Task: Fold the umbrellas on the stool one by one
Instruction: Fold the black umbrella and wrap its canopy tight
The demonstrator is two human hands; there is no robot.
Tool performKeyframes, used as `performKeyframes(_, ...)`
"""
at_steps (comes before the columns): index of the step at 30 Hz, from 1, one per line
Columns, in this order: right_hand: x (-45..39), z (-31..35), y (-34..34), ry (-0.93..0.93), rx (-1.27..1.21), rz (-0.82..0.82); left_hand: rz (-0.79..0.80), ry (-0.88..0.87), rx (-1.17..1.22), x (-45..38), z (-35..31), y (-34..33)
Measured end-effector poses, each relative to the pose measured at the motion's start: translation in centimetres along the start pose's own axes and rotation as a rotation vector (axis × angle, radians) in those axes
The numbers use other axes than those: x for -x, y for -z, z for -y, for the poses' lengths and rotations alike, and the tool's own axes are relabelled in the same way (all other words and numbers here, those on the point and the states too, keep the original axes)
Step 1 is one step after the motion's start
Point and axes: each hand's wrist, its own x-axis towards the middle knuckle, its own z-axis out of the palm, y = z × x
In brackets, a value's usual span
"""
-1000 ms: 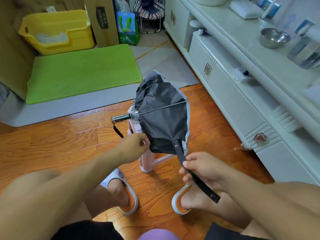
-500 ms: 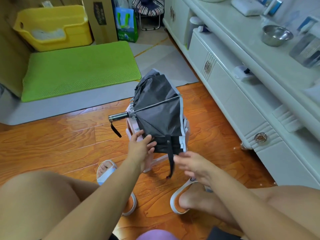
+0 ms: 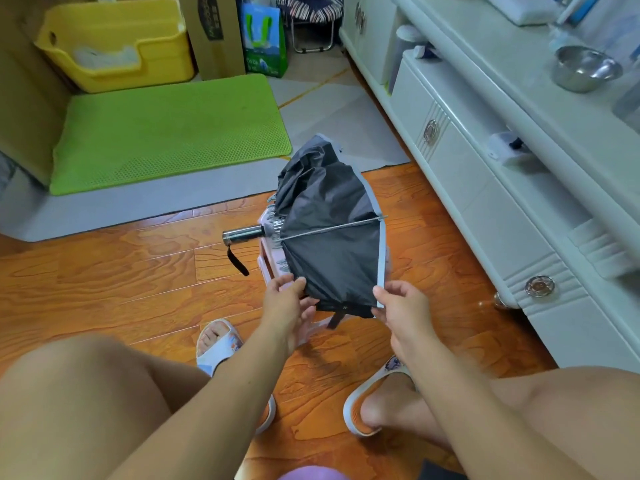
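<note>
A black umbrella (image 3: pixel 329 233) with a grey border lies collapsed and rumpled on a small pink stool (image 3: pixel 268 263). Its metal handle (image 3: pixel 242 234) points left with a black wrist loop hanging down. One thin rib lies across the canopy. My left hand (image 3: pixel 287 303) pinches the near left edge of the canopy fabric. At the near right corner my right hand (image 3: pixel 398 303) pinches the grey border. The black closing strap hangs below the fabric between my hands. Most of the stool is hidden under the umbrella.
A white cabinet (image 3: pixel 502 188) with drawers runs along the right, with a steel bowl (image 3: pixel 583 67) on top. A green mat (image 3: pixel 169 133) and a yellow bin (image 3: pixel 114 43) lie at the back left. My knees and slippered feet are close in front of the stool.
My right hand has let go of the closing strap and moved up to the canopy's near right corner. The left hand stays at the near left edge. The strap now hangs loose.
</note>
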Motion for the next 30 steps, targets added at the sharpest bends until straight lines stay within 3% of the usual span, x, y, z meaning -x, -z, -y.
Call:
performKeyframes(5,0.1,0.1,0.1,-0.004,-0.068,0.012,0.019,-0.13,-0.07,0.3,-0.1,-0.3)
performKeyframes(12,-0.2,0.6,0.1,0.052,-0.126,0.004,-0.045,0.04,-0.047,0.0,-0.1,0.5)
performKeyframes(14,-0.5,0.1,0.1,0.055,-0.092,-0.001,-0.108,0.02,-0.157,-0.2,0.3,0.7)
performKeyframes(17,-1.0,-0.9,-0.6,0.038,0.016,-0.006,-0.158,-0.151,-0.427,-0.5,1.0,0.8)
performKeyframes(21,-2.4,-1.6,-1.2,-0.038,0.108,-0.026,-0.052,-0.016,-0.329,-0.3,1.3,1.1)
performKeyframes(25,-3.4,-1.8,-1.4,-0.082,0.238,0.098,-0.07,0.025,-0.283,-1.0,1.3,1.3)
performKeyframes(30,-4.7,-3.2,-0.7,-0.239,-0.02,0.225,0.003,0.128,-0.064,-0.7,1.1,1.3)
